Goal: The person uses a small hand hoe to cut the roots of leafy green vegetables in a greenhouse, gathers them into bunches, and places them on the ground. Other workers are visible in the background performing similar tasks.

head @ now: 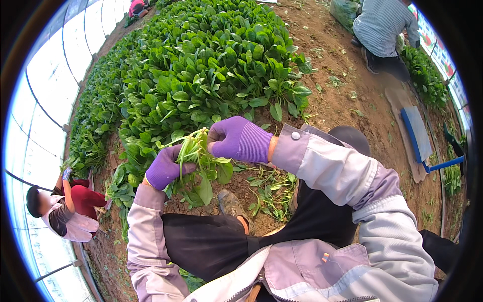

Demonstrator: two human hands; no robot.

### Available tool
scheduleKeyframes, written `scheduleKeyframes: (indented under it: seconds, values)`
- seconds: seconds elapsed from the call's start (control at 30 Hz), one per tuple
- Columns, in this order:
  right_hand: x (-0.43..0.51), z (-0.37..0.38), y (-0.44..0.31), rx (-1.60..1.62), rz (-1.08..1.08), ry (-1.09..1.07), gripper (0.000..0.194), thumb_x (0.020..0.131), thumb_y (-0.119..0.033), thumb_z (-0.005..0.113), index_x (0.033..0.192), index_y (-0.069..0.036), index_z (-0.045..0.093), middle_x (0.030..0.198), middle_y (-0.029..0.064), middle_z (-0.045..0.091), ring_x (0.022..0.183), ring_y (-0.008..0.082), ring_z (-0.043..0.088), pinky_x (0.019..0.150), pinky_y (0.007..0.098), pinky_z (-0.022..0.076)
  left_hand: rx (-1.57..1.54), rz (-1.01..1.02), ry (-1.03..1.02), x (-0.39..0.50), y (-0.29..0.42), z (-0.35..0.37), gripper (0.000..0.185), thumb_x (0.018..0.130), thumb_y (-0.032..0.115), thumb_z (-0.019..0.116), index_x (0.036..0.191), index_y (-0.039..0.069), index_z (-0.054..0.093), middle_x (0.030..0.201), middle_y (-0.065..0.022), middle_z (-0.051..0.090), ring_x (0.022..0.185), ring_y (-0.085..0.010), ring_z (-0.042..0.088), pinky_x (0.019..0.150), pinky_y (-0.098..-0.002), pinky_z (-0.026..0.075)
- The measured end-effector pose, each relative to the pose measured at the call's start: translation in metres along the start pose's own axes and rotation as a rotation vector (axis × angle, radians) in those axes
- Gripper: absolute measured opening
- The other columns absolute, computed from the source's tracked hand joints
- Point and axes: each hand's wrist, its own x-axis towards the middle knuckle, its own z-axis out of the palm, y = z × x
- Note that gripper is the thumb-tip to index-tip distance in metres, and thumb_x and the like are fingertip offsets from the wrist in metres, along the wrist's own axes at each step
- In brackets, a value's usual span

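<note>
My left hand (168, 167), in a purple knit glove, is closed around a bunch of leafy greens, apparently spinach (205, 188), with the stem ends up and the leaves hanging down. At the right side of the stems is my right hand (238, 140), in a matching glove, its fingers bent against the bunch; whether it pinches a stem is hidden. Beyond both hands grows a dense bed of spinach (211, 75). Loose leaves and stems (273, 192) lie on the soil between my shoes.
A co-worker (71, 211) crouches at the left by the bed's edge, near a pile of picked greens (122, 187). Another person (386, 28) kneels at the upper right beside a filled bag (344, 15). A blue-framed object (417, 132) rests on the soil at the right.
</note>
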Motion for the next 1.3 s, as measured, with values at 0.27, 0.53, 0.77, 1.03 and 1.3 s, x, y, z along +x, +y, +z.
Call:
scheduleKeyframes:
  seconds: [0.27,0.53,0.77,1.03,1.3]
  values:
    - [-0.012,0.011,0.002,-0.293,-0.196,0.097,0.034,0.087,-0.031,0.079,0.103,-0.002,0.074,0.079,0.0103,0.073,0.071,0.0155,0.070,0.068,0.0325,0.0564,-0.018,0.005,0.041,0.002,-0.001,0.000,0.051,0.081,0.007,0.085,0.130,0.001,0.069,0.115,-0.0033,0.075,0.103,-0.0109,0.068,0.095,-0.0301,0.055]
    - [-0.007,-0.022,-0.003,-0.098,-0.018,-0.369,0.034,0.090,-0.033,0.075,0.103,-0.001,0.076,0.076,0.0070,0.071,0.064,0.0134,0.067,0.062,0.0318,0.0553,-0.060,0.011,0.030,0.002,-0.007,-0.005,0.051,0.081,0.009,0.086,0.128,0.001,0.069,0.116,-0.0041,0.075,0.103,-0.0127,0.069,0.096,-0.0312,0.055]
    - [-0.010,-0.003,-0.001,0.063,0.144,-0.113,0.046,0.090,-0.041,0.075,0.109,0.001,0.077,0.072,0.0103,0.072,0.062,0.0144,0.070,0.062,0.0312,0.0573,-0.054,0.033,0.039,0.005,-0.007,-0.004,0.053,0.081,0.010,0.087,0.130,0.001,0.069,0.117,-0.0044,0.075,0.104,-0.0130,0.069,0.096,-0.0316,0.055]
    - [-0.003,0.007,0.004,-0.011,-0.092,0.040,0.032,0.083,-0.032,0.076,0.096,-0.003,0.078,0.078,0.0131,0.074,0.070,0.0184,0.072,0.070,0.0328,0.0582,0.023,0.026,0.014,0.009,-0.006,0.000,0.052,0.082,0.008,0.086,0.130,0.001,0.068,0.116,-0.0034,0.074,0.104,-0.0113,0.067,0.095,-0.0304,0.054]
    - [-0.014,-0.005,-0.001,-0.131,0.013,-0.005,0.030,0.088,-0.028,0.077,0.101,-0.002,0.076,0.080,0.0098,0.075,0.075,0.0123,0.072,0.071,0.0299,0.0584,0.016,0.011,0.050,0.009,-0.004,0.003,0.049,0.082,0.005,0.083,0.129,0.000,0.069,0.115,-0.0037,0.075,0.102,-0.0109,0.067,0.093,-0.0297,0.054]
